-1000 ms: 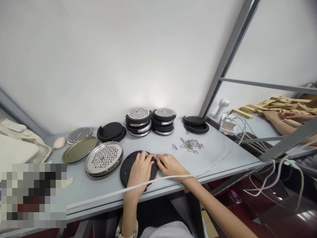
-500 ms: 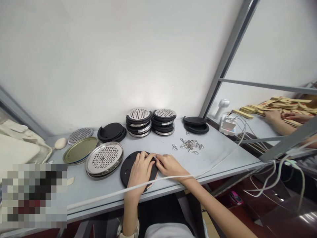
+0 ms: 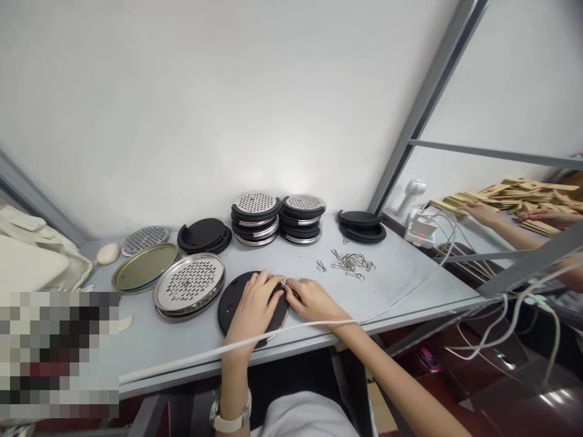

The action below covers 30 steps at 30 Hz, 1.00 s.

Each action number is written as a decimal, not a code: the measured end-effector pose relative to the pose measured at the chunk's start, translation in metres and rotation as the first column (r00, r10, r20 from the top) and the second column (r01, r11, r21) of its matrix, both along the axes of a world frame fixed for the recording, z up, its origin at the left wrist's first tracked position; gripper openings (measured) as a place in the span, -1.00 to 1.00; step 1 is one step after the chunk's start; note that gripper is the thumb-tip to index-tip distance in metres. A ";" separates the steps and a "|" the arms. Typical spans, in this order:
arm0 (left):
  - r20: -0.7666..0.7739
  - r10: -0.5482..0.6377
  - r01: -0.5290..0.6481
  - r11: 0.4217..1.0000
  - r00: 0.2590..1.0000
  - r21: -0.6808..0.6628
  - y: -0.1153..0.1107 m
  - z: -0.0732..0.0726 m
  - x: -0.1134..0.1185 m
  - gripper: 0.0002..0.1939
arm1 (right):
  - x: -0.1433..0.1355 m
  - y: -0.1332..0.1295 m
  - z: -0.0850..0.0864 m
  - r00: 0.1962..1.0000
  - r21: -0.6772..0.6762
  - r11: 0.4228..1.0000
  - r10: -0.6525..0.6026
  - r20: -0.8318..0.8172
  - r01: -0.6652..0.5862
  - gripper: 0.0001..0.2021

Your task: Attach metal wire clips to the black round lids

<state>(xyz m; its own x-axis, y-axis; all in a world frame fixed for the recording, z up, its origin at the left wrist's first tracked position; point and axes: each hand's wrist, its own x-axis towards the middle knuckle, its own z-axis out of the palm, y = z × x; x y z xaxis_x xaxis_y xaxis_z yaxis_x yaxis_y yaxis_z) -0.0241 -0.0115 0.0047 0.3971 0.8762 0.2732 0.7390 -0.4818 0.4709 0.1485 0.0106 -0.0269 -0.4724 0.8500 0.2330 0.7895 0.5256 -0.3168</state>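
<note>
Near the table's front edge lies a black round disc (image 3: 231,295) with a coppery rim on its right. My left hand (image 3: 257,309) rests over the disc, its fingertips meeting those of my right hand at the upper right rim. The fingers of my right hand (image 3: 310,299) are closed on a small shiny piece, too small to name. Left of the disc are stacked perforated metal plates (image 3: 189,283). To the right, several metal clips (image 3: 353,263) lie in a loose pile.
Two stacks of black and silver discs (image 3: 256,203) (image 3: 303,203) stand by the wall. Black discs (image 3: 203,234) and olive plates (image 3: 146,267) sit at left. A white cable (image 3: 200,358) crosses in front. Another person's hands touch wooden pieces (image 3: 532,197) at right.
The view has shifted slightly. Both my hands stay at the disc's rim, with little movement. The other person's hand has reached left over the wooden pieces.
</note>
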 end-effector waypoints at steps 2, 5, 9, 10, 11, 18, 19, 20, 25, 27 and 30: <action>0.080 -0.040 0.042 0.999 0.996 -0.026 0.002 -0.001 -0.005 -0.69 | 0.000 0.000 0.000 1.000 0.003 1.000 0.007 0.002 -0.007 -0.75; 0.164 -0.046 0.058 0.996 0.985 -0.066 0.003 0.000 -0.009 -0.73 | 0.001 -0.001 0.002 1.000 0.001 1.000 0.018 -0.003 -0.018 -0.74; 0.187 -0.006 0.024 0.995 0.982 -0.095 0.001 0.004 -0.006 -0.83 | 0.001 -0.001 0.002 1.000 -0.002 1.000 0.016 -0.019 -0.016 -0.75; 0.179 -0.004 0.021 0.995 0.984 -0.095 0.000 0.004 -0.004 -0.85 | 0.002 -0.001 0.002 1.000 -0.003 1.000 0.015 -0.027 -0.015 -0.75; 0.166 -0.001 0.017 0.996 0.986 -0.092 -0.001 0.004 -0.002 -0.85 | 0.002 -0.001 0.002 0.999 -0.004 1.000 0.012 -0.037 -0.013 -0.75; 0.076 0.060 -0.058 0.998 0.995 -0.026 -0.003 -0.005 0.013 -0.74 | 0.002 0.001 0.002 0.991 -0.046 0.999 -0.004 -0.134 -0.002 -0.71; 0.071 0.062 -0.061 0.998 0.996 -0.015 -0.002 -0.007 0.015 -0.75 | 0.002 0.001 0.002 0.989 -0.049 0.999 -0.010 -0.146 0.003 -0.72; 0.066 0.062 -0.062 0.998 0.996 -0.003 -0.001 -0.008 0.016 -0.77 | 0.002 0.001 0.002 0.988 -0.050 0.999 -0.019 -0.154 0.012 -0.72; 0.100 0.026 -0.028 0.999 0.995 0.024 0.004 -0.011 0.017 -0.76 | 0.002 0.003 0.000 0.984 -0.051 0.997 -0.068 -0.166 0.061 -0.74; 0.120 0.010 -0.012 1.000 0.993 0.018 0.005 -0.012 0.017 -0.75 | 0.003 0.004 -0.001 0.983 -0.055 0.995 -0.089 -0.158 0.082 -0.74; 0.138 -0.016 0.014 1.000 0.990 0.012 0.006 -0.013 0.016 -0.72 | 0.003 0.005 -0.001 0.982 -0.067 0.993 -0.105 -0.154 0.096 -0.73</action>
